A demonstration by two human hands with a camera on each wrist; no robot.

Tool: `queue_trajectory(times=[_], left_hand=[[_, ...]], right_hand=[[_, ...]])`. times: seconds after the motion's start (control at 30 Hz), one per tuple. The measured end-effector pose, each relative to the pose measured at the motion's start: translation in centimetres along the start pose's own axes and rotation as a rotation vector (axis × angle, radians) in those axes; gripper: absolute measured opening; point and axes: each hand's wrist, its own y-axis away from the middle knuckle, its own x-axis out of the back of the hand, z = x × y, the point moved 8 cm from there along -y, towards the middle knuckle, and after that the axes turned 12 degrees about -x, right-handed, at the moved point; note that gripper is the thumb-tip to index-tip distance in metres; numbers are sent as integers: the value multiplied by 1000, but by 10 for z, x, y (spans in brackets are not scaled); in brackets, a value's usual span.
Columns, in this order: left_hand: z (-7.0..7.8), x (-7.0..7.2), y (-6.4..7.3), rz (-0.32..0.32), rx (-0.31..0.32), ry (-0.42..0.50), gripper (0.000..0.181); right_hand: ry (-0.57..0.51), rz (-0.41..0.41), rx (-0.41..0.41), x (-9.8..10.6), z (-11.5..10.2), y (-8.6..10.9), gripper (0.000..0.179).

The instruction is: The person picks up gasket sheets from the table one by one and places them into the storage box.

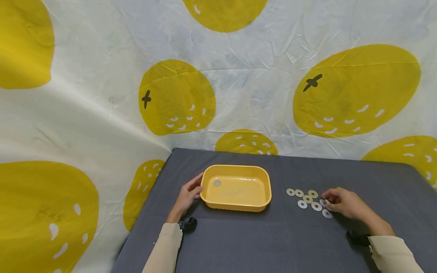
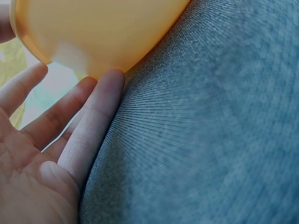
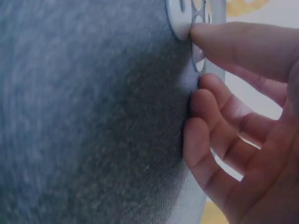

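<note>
My left hand (image 1: pixel 187 195) holds the left end of a yellow plastic tray (image 1: pixel 239 207), thumb at the rim and fingertips against the outer wall (image 2: pixel 103 37). Inside the tray, near its left end, lies one flat metal washer (image 1: pixel 217 183). To the right, my right hand (image 1: pixel 348 203) pinches a washer (image 1: pixel 323 202) between thumb and forefinger, low over the cloth. In the right wrist view the thumb (image 3: pixel 243 44) covers part of that washer, and the other fingers curl by the cloth. Several washers (image 1: pixel 316 206) lie flat in a loose group left of this hand.
A dark grey cloth (image 1: pixel 239 242) covers the table. Behind and to the left hangs a white curtain (image 1: pixel 252 94) printed with yellow fruit. A strip of cloth separates the tray from the washers. Each wrist wears a black band (image 1: pixel 188 224).
</note>
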Motion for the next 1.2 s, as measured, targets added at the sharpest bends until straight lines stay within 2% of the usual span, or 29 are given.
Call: queue_trajectory(times=[0.53,0.9,1.2], left_hand=[[-1,-3,1,5,-12,-4,53],[-2,-2,1,12,-10,2,53],[-1,-1,1,4,-23,-1,54]], right_hand=[[14,-27,7,-5,-1,-2,26],[-41,-16,-16,-4,1,6,30],[-92,-40,-9,-3,1,7,27]])
